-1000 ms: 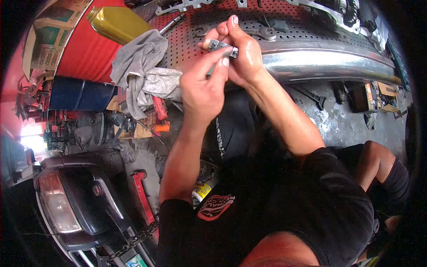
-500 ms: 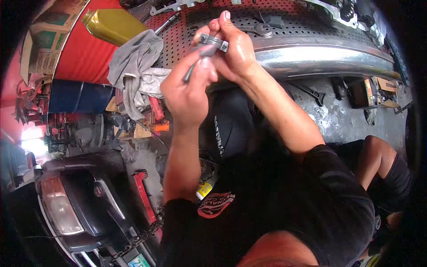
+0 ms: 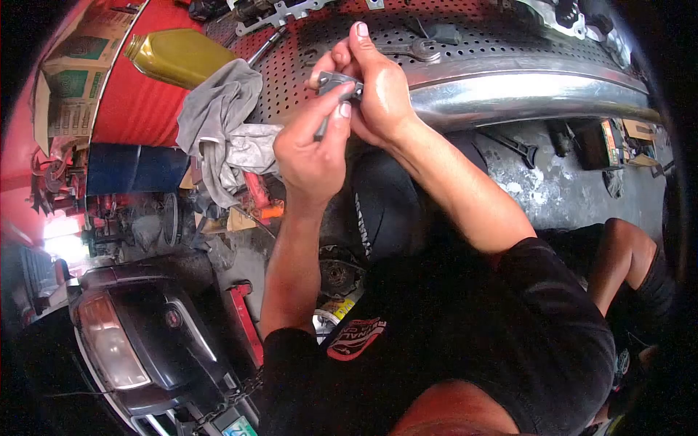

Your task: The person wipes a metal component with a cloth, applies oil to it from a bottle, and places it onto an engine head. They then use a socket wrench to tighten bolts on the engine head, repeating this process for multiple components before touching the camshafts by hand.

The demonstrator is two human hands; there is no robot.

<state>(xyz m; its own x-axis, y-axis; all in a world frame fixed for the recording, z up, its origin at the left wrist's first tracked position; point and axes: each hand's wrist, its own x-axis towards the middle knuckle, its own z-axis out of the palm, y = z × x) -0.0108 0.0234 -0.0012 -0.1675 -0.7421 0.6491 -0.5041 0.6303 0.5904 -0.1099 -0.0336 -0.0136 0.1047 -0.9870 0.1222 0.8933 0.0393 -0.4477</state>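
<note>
Nudged lower, metal bracket (image 3: 336,79) sits pinched in right hand (image 3: 383,96); left hand (image 3: 311,156) grips thin tool (image 3: 321,131) over red perforated workbench (image 3: 294,69).

We see only a sliver of the small grey metal bracket (image 3: 336,80); fingers of the right hand (image 3: 378,94) and left hand (image 3: 309,156) cover the rest. The thin dark rod (image 3: 321,131) vanishes into the left fist. The silver toothed metal part (image 3: 280,13) runs off the top edge. We cannot read the tiny print on the green-and-tan cardboard box (image 3: 69,87).
</note>
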